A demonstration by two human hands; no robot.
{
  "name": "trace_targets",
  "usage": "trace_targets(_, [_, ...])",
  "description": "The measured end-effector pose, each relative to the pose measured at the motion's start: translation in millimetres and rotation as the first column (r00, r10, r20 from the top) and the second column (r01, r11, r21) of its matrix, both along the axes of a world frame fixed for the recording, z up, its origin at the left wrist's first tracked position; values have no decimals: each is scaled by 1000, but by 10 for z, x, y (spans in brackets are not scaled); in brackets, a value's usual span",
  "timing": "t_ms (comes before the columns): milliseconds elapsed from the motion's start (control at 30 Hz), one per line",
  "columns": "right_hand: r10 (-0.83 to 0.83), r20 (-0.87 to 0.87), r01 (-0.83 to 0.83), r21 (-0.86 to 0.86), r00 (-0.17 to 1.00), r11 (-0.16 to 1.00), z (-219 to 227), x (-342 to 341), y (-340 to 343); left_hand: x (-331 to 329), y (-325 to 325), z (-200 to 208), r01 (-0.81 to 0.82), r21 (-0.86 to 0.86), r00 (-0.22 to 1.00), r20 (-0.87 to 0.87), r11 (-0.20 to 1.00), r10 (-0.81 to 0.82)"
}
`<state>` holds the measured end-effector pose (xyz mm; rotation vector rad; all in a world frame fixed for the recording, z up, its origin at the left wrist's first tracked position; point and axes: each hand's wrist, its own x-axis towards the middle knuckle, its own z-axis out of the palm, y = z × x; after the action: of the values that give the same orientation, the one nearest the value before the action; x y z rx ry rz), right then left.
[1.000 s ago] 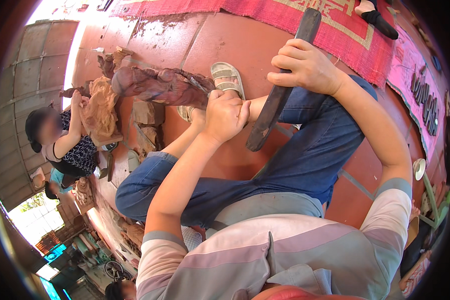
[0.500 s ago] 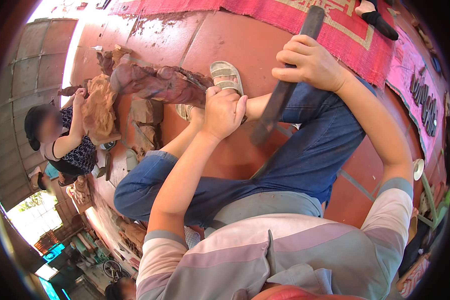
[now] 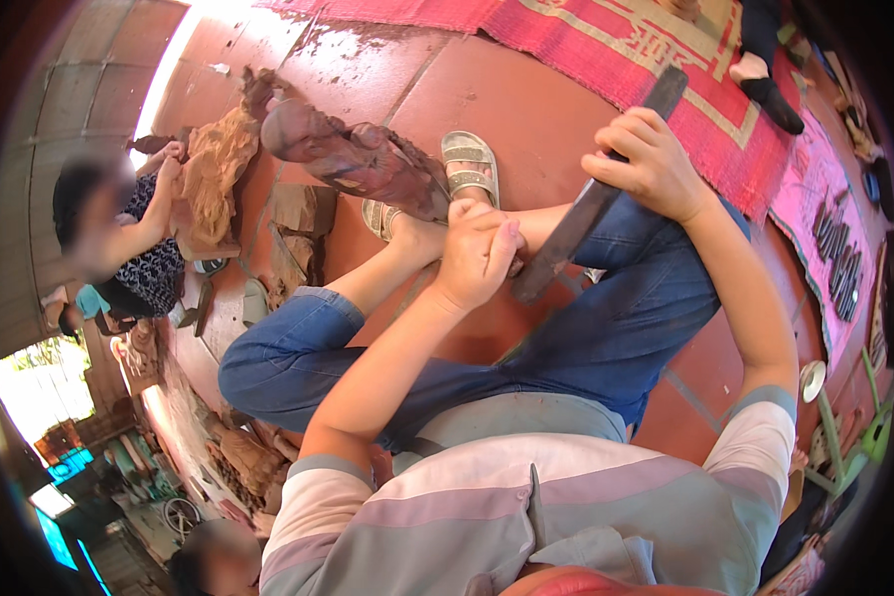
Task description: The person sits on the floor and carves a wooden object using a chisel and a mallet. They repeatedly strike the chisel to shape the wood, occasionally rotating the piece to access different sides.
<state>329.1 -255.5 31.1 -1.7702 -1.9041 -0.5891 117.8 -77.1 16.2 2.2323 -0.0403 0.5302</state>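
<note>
My left hand point(image 3: 479, 253) is closed around a chisel, mostly hidden in the fist; only a small dark end point(image 3: 516, 266) sticks out beside the thumb. The fist sits at the lower end of a reddish-brown wood carving point(image 3: 363, 154) with rounded, figure-like shapes, which lies by my sandalled feet. In my right hand point(image 3: 651, 164) is a long dark wooden club point(image 3: 576, 233), gripped near its upper end and slanting down to the left. Its lower end is right beside the chisel's end; whether they touch I cannot tell.
On the left a person point(image 3: 119, 228) handles a lighter wood carving point(image 3: 214, 179). A wooden block point(image 3: 303, 209) stands near my foot. A red patterned mat point(image 3: 586, 50) spans the back. Several dark tools point(image 3: 839, 253) lie on a pink cloth point(image 3: 800, 204) at right.
The view has shifted a little, so the carving and my feet appear farther right. My right hand has lowered slightly, and the club's lower end is closer to my left fist.
</note>
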Motion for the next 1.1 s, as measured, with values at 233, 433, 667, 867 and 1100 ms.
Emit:
trace_targets(233, [-5, 33, 7, -50, 999, 999, 1, -68, 78, -5, 184, -108, -40, 150, 998, 52, 988, 32])
trace_targets(433, [5, 17, -5, -23, 1000, 1000, 36, -119, 83, -39, 249, -197, 25, 263, 996, 80, 964, -48])
trace_targets(667, [24, 15, -24, -37, 1000, 999, 41, -152, 97, 17, 257, -265, 19, 244, 996, 80, 969, -40])
trace_targets(867, [-109, 8, 109, -42, 994, 993, -48, -106, 66, 6, 322, -205, -21, 108, 998, 66, 994, 14])
trace_targets(1100, [-126, -63, 126, 4, 990, 992, 7, 14, 9, -313, -94, 165, -128, -399, 986, -152, 908, 72])
